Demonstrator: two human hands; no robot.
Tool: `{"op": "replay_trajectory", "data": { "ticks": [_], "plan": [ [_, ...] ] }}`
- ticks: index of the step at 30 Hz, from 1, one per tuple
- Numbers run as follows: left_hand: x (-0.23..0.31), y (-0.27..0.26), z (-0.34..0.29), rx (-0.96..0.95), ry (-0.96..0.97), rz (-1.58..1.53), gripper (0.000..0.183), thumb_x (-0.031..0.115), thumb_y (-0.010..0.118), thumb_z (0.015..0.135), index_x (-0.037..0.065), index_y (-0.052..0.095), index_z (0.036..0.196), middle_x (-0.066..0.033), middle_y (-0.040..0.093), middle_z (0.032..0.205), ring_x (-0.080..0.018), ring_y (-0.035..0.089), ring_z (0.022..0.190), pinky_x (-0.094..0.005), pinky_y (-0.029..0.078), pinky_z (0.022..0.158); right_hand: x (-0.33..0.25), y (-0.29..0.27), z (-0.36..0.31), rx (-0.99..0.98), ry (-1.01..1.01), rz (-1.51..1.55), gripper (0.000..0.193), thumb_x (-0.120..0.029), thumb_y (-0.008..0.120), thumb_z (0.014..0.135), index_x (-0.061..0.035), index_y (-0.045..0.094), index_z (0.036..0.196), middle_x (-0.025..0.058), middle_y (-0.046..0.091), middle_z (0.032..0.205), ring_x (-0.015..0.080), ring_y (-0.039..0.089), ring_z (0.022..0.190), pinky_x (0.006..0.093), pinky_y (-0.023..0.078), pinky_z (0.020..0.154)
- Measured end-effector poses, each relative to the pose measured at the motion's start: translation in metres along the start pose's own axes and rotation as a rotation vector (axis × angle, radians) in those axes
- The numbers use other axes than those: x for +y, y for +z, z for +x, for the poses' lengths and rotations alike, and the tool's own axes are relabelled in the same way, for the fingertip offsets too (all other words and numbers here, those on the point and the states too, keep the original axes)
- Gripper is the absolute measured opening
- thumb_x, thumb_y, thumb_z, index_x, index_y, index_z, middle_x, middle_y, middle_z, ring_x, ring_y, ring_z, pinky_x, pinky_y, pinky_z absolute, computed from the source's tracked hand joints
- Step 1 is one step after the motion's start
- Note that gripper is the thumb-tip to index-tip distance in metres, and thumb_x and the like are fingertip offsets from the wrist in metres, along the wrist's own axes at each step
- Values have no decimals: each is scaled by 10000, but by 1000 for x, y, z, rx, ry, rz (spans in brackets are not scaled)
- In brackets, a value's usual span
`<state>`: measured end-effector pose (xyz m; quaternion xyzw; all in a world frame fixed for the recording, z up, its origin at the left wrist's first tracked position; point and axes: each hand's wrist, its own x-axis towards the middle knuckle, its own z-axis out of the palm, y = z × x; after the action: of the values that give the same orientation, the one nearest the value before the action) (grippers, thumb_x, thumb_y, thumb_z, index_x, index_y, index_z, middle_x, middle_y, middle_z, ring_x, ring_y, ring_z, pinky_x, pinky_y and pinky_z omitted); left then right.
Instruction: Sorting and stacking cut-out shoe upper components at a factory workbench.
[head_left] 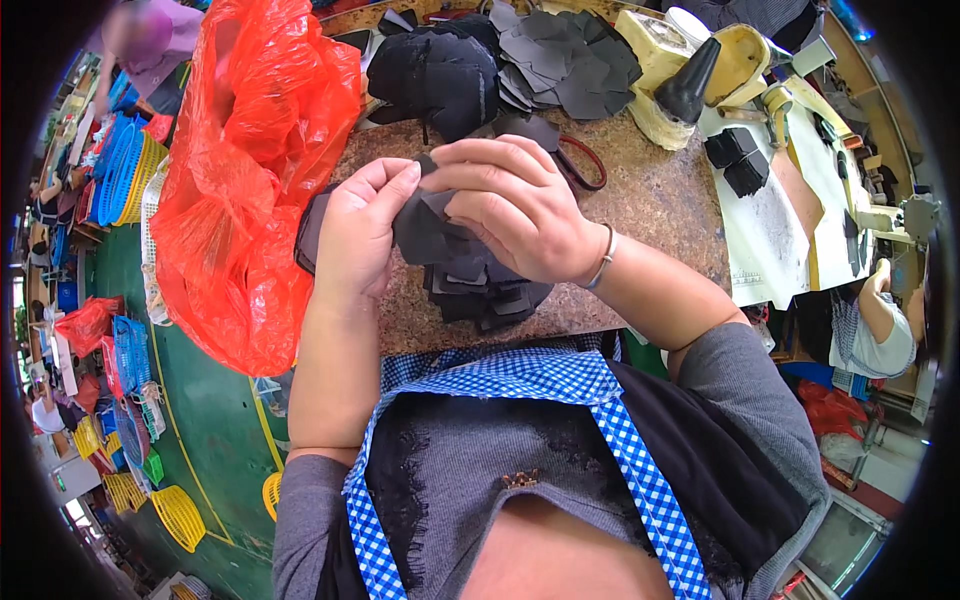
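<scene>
My left hand [352, 225] pinches a thin, flat black cut piece [420, 232], perhaps leather or a similar sheet, between thumb and fingers. My right hand [525, 205] is at the piece's upper right edge, its fingers curled and closed on it; the thumb is mostly hidden. Beneath both hands, a loose pile of black cut pieces [485, 295] lies on the speckled brown worktop [655, 215], near its front edge. Another stack of dark pieces [312, 235] is partly covered by my left wrist.
A red plastic bag [250, 180] hangs over the left side. Farther back are a black stack [435, 80] and a heap of grey-black pieces [570, 65]. A black cone [688, 82] stands by yellowed containers. White paper [745, 240] lies right; another person's arm [880, 310] shows beyond.
</scene>
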<state>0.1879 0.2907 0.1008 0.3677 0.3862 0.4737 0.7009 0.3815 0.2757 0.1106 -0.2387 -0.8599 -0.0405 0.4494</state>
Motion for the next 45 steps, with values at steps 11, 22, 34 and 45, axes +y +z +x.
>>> {"op": "replay_trajectory", "data": {
  "ticks": [11,22,34,45],
  "plan": [
    [13,-3,6,-146,-37,169,124,105,627,942,6,636,1015,-32,667,888,-77,624,751,-210,507,668,-9,6,-1,84,343,297,296,23,730,747,-2,629,1025,67,614,890,270,617,819,349,510,758],
    [17,-34,23,105,106,307,144,143,644,937,10,650,991,-15,663,875,-77,599,741,-220,486,687,-8,-2,-12,120,66,101,239,13,743,711,-21,631,920,92,647,994,257,641,856,362,519,735],
    [-4,-5,9,114,236,228,114,78,535,975,48,597,1066,0,605,849,-54,563,755,-212,474,690,-25,-15,-9,34,301,-33,520,-289,812,700,-29,611,1103,44,541,746,213,522,630,306,430,579],
    [-24,9,-24,-158,144,329,166,111,644,936,27,599,1072,12,625,826,-38,553,698,-177,446,647,-12,-25,-33,-77,1361,972,149,-164,718,880,-19,695,898,-41,606,748,30,511,655,194,386,589]
  ]
}}
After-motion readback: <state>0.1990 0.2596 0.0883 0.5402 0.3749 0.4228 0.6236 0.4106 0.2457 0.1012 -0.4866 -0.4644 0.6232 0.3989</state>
